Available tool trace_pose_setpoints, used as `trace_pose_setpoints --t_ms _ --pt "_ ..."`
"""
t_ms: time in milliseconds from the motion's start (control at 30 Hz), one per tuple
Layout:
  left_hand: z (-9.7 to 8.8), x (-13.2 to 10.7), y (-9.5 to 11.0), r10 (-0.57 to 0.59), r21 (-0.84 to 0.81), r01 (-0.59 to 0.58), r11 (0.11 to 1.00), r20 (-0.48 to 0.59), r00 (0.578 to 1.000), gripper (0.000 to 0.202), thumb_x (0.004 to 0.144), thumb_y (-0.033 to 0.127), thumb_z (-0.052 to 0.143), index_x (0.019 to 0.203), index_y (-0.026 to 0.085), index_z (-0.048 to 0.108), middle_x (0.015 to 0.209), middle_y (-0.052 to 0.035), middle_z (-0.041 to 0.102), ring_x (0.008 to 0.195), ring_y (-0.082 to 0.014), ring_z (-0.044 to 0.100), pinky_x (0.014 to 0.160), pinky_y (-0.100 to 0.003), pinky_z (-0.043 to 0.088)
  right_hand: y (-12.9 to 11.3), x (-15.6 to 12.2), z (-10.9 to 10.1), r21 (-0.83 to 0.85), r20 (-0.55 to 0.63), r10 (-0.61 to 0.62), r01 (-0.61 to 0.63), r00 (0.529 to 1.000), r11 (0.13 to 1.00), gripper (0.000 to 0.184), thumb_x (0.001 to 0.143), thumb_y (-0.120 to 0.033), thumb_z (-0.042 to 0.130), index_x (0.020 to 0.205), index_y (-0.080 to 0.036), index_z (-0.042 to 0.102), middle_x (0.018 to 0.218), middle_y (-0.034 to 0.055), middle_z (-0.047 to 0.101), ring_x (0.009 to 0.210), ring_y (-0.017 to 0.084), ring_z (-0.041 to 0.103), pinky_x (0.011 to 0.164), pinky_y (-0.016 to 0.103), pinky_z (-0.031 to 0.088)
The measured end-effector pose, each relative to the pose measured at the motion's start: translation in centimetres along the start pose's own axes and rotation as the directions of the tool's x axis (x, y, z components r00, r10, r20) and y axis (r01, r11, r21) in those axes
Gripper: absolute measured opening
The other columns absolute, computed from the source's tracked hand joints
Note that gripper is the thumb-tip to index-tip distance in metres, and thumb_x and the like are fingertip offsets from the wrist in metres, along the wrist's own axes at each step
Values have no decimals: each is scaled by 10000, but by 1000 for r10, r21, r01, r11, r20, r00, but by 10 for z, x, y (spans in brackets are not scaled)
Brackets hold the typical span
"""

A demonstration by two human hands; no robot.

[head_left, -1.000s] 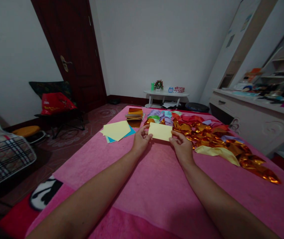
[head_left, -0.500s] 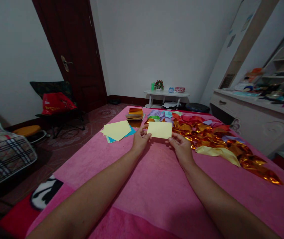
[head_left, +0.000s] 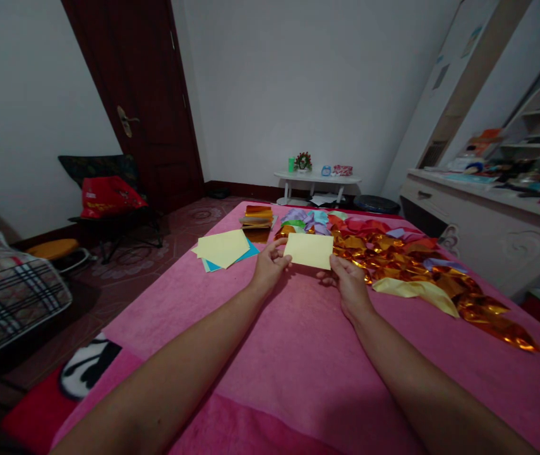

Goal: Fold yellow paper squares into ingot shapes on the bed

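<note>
Person's L hand (head_left: 270, 268) pinches L edge of yellow sheet (head_left: 309, 251), R hand (head_left: 349, 285) its lower R corner; sheet held up over pink blanket (head_left: 293, 354). Rel. to sheet: loose papers (head_left: 223, 248) to L, gold stack (head_left: 257, 217) behind & L, crumpled gold foil (head_left: 407, 259) to R.

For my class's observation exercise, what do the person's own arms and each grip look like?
The left forearm and right forearm are bare as far as they show: no sleeve, watch or bracelet. The left grip and right grip are ungloved hands, with no ring visible.
</note>
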State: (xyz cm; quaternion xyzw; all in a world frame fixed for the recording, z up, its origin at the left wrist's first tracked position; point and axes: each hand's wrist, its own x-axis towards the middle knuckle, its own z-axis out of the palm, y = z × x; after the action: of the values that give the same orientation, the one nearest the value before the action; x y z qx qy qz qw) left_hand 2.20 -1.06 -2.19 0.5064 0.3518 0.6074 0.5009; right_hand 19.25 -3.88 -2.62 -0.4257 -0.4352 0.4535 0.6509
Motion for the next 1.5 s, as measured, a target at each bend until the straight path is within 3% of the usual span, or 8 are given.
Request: trace_pose_setpoints --t_ms 333,1100,1500 --pt "-2 1 -4 8 4 -8 1000 50 999 502 673 156 663 1158 119 537 601 43 550 504 -67 521 495 -177 397 -1 0 -2 50 -25 59 -57 998 997 404 711 -501 678 905 -146 674 733 48 709 484 123 624 418 205 495" --pt "-1 0 -3 -1 -14 2 1000 77 997 517 681 147 678 1176 113 532 630 30 561 522 -73 542 502 -181 409 0 1 -1 101 0 72 -72 997 992 415 698 -543 676 821 -147 665 585 13 642 460 130 597 408 217 482" --pt "0 -1 -3 -21 -7 22 1000 124 992 532 680 159 671 1188 103 522 635 34 554 505 -64 513 503 -186 392 2 2 -2 61 6 107 -108 994 992 345 678 -451 717 835 -146 675 628 17 677 478 123 602 412 198 465"
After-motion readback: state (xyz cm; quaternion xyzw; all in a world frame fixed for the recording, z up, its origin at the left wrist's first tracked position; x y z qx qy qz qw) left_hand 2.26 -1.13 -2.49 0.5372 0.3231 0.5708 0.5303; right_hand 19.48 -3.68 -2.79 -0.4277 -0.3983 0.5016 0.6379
